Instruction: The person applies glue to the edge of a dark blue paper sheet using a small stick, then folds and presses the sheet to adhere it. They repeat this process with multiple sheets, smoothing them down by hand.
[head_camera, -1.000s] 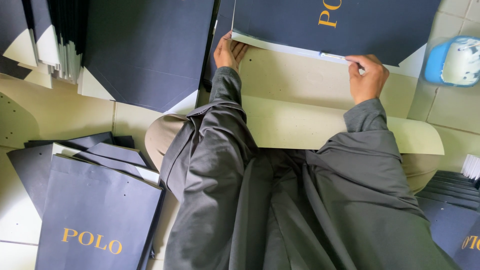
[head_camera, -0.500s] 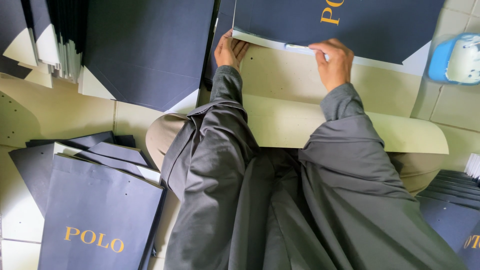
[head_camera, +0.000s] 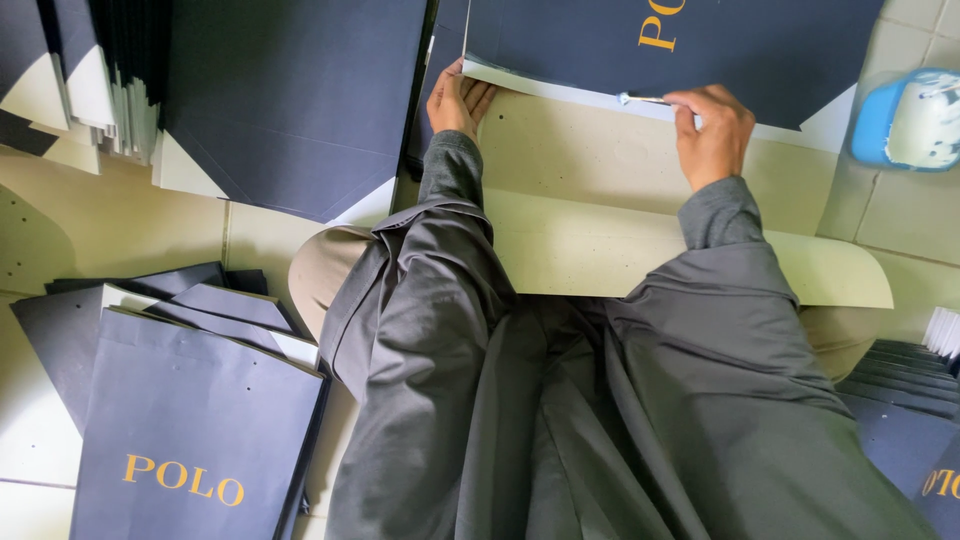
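right hand slides left along the bag's white edge

the right hand (head_camera: 712, 132) now sits near the middle of the white lower edge of the flat navy paper bag blank (head_camera: 700, 40); half a second ago it was a little further right, and a second ago close to the sheet's right end. its fingers are curled closed around a small white applicator (head_camera: 640, 99), whose tip touches the white strip. judging from that steady travel, the hand is working the tip along the edge from right to left, and the stretch towards the left corner is not yet covered.

the left hand (head_camera: 462, 98) has not moved: it rests flat, fingers spread narrow, pinning the left corner of the same sheet and holding nothing.

the blank lies at the far side, on a pale cardboard board (head_camera: 600, 220) across the person's lap. to the near left sits a stack of finished navy bags (head_camera: 190, 440); further left and far, more folded blanks (head_camera: 290, 100) stand in rows. a blue and white container (head_camera: 910, 118) lies at the far right on the tiled floor.
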